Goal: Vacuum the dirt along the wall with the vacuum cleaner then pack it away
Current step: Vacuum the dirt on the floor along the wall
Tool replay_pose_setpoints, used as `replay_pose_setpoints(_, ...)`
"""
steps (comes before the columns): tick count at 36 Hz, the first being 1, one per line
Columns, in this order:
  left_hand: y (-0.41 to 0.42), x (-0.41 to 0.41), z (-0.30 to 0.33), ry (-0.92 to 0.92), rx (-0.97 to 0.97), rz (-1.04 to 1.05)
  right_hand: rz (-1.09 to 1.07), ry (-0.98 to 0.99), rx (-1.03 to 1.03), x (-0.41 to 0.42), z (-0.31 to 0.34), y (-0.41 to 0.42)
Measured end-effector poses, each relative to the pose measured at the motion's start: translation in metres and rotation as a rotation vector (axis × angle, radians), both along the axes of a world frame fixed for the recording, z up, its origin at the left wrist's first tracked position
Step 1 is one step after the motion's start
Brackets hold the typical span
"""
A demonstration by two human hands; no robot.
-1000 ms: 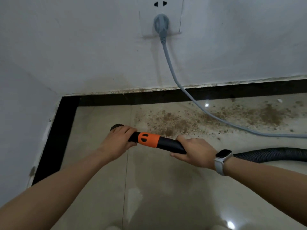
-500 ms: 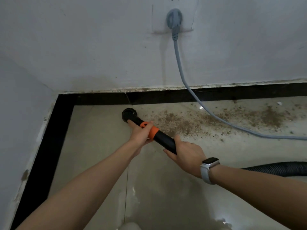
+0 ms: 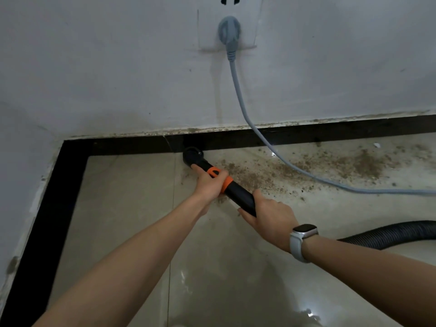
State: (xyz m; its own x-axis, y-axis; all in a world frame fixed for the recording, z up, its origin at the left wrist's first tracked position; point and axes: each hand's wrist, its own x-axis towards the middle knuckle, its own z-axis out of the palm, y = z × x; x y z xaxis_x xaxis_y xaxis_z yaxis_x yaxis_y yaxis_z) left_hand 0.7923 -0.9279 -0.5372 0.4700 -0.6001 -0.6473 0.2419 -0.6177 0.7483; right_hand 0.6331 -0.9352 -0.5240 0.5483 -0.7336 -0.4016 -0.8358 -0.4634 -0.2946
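No words, brand names, numbers or signs can be read anywhere here, not on the vacuum wand, the watch or the wall socket.

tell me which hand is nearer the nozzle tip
Left. The left hand grips the tube by the orange collar, just behind the nozzle tip; the right hand holds further back, near the hose.

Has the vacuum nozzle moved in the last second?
Yes. The nozzle went from the open floor up to the black baseboard, below the wall socket.
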Motion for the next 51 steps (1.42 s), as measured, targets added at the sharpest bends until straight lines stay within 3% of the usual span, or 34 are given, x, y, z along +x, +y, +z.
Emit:
replay_pose_setpoints(16,-0.032,-0.079,-0.003,0.003,-0.005,-0.167,-0.106,0.112,-0.052,-0.077,0.011,-0.017)
replay_pose_setpoints(33,-0.053,-0.144,-0.021,0.028,-0.045,-0.145,-0.319,0.109,-0.115,-0.122,-0.014,-0.008)
replay_pose_setpoints(46,-0.052,-0.141,-0.022,0.023,-0.031,-0.152,-0.246,0.055,-0.084,-0.125,-0.023,-0.007)
replay_pose_setpoints(51,-0.031,-0.117,-0.016,-0.033,-0.035,-0.033,-0.129,0.000,-0.065,-0.105,-0.019,-0.004)
